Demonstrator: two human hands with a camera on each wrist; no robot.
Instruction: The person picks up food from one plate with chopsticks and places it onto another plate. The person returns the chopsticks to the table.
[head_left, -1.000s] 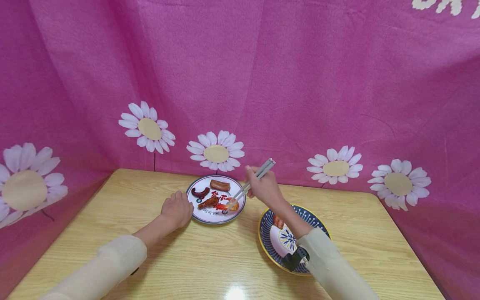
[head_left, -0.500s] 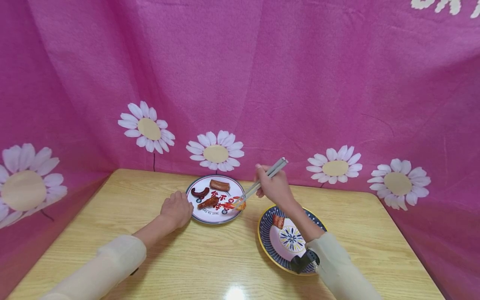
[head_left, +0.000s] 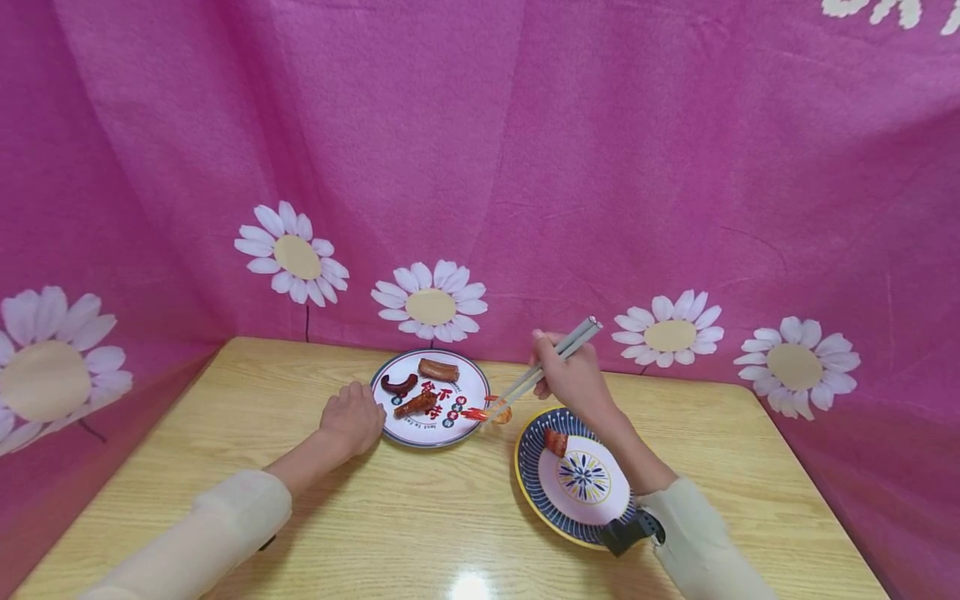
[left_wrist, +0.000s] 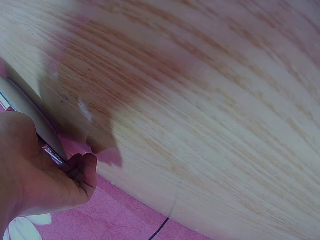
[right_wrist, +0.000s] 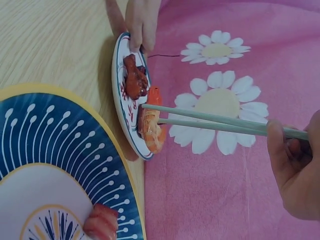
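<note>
My right hand grips a pair of pale chopsticks. Their tips pinch an orange-and-red shrimp, which hangs past the right rim of the white plate, its red end overlapping the rim in the head view. At that plate's left side, my left hand holds the rim between thumb and curled fingers; the left wrist view shows the thumb over the edge. On the plate lie a brown sausage-like piece, a dark curled piece and a glazed drumstick.
A deep blue-patterned dish with a yellow rim stands to the right, partly under my right forearm. One reddish meat piece lies inside it. Behind the wooden table hangs a pink cloth with daisies.
My right hand has moved right with the chopsticks, carrying the shrimp from the plate's lower right out past its rim. My left hand stays at the plate.
</note>
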